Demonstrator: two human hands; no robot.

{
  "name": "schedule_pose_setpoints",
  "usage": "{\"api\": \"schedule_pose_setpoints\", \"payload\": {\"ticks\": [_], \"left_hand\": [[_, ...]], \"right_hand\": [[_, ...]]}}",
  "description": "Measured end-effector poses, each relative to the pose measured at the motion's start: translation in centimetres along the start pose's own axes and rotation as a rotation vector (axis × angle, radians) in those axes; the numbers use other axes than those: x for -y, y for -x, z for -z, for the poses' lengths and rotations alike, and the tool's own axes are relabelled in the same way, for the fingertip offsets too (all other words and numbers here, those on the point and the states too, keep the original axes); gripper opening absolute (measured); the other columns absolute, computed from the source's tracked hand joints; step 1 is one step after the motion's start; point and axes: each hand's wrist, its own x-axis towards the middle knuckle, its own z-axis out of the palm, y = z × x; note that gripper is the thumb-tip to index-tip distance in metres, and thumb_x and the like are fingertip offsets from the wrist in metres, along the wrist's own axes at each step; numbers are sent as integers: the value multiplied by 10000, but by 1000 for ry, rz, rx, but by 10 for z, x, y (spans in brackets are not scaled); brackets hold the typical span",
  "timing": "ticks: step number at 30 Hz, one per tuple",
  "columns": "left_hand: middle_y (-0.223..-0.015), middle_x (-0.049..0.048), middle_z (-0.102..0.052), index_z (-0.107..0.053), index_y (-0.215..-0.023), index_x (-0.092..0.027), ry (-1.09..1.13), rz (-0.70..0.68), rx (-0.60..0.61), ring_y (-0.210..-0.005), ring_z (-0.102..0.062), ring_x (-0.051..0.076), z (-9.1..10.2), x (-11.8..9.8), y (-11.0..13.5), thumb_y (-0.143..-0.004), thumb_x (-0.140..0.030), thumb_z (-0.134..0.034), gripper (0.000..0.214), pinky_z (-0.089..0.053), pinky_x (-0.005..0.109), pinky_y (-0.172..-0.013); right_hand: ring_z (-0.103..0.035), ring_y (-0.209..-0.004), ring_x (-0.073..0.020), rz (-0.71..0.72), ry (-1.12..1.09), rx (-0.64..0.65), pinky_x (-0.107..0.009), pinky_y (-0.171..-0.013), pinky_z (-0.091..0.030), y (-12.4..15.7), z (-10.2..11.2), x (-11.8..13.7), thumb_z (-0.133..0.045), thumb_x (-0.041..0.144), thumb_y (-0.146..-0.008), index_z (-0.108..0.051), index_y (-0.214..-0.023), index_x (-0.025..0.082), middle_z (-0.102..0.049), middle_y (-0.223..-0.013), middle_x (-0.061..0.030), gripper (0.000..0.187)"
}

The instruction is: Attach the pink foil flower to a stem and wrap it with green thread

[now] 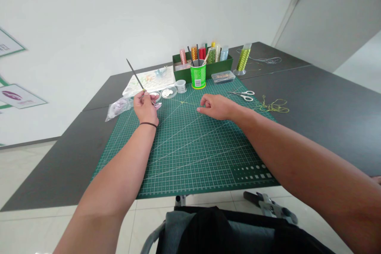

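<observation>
My left hand (145, 107) is closed around a thin dark stick (135, 74), its long end tilted up and to the left. A bit of yellow shows on the stick just above the fingers. To the right, my right hand (217, 106) hovers over the green cutting mat (184, 147) with its fingers curled and thumb pressed inward. A fine yellow-green thread (187, 102) runs toward those fingertips; whether they grip it is too small to see. Beyond my left hand sit round clear containers (169, 93) with white pieces inside.
Behind the hands stand a bright green cup (198, 75) of sticks and a green box (223, 65) of thread spools. A green-yellow spool (244, 58), clear case (223, 77), scissors (245, 95) and loose thread (275, 105) lie rightward. A plastic bag (119, 108) and white sheet (149, 80) lie left.
</observation>
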Motion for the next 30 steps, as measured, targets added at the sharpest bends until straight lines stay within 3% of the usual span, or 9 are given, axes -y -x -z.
{"api": "schedule_pose_setpoints", "payload": {"ticks": [7,16,21,30], "left_hand": [[-622,-68,-604,-534,-998,-210,87,91,-112,-632,-698,110,8,7,-16,-934,-203,-556,68,-482,194,-605],[-644,-84,-553,-469,-1050,-221,214,189,-231,-617,-696,87,15,7,-29,-998,-148,-462,90,-571,212,-694],[-671,-72,-549,-478,-1078,-231,201,190,-245,-637,-694,92,17,13,-34,-986,-150,-457,125,-587,230,-733],[-692,-67,-529,-476,-1109,-228,212,222,-273,-648,-684,91,21,14,-36,-990,-151,-441,147,-563,203,-662]], "right_hand": [[-623,-810,-229,26,153,-65,-330,-727,-418,-2,5,-5,-466,238,-965,-640,-864,204,-719,-881,-84,204],[-673,-984,-297,-187,330,-139,-355,-794,-446,-5,9,-15,-411,220,-983,-706,-1017,153,-750,-1075,-176,305],[-677,-981,-287,-209,379,-113,-345,-784,-442,-5,9,-17,-407,229,-993,-710,-1059,157,-750,-1099,-172,318],[-691,-957,-280,-292,467,-46,-334,-753,-459,-3,17,-23,-465,174,-923,-755,-1009,161,-766,-1079,-159,303]]}}
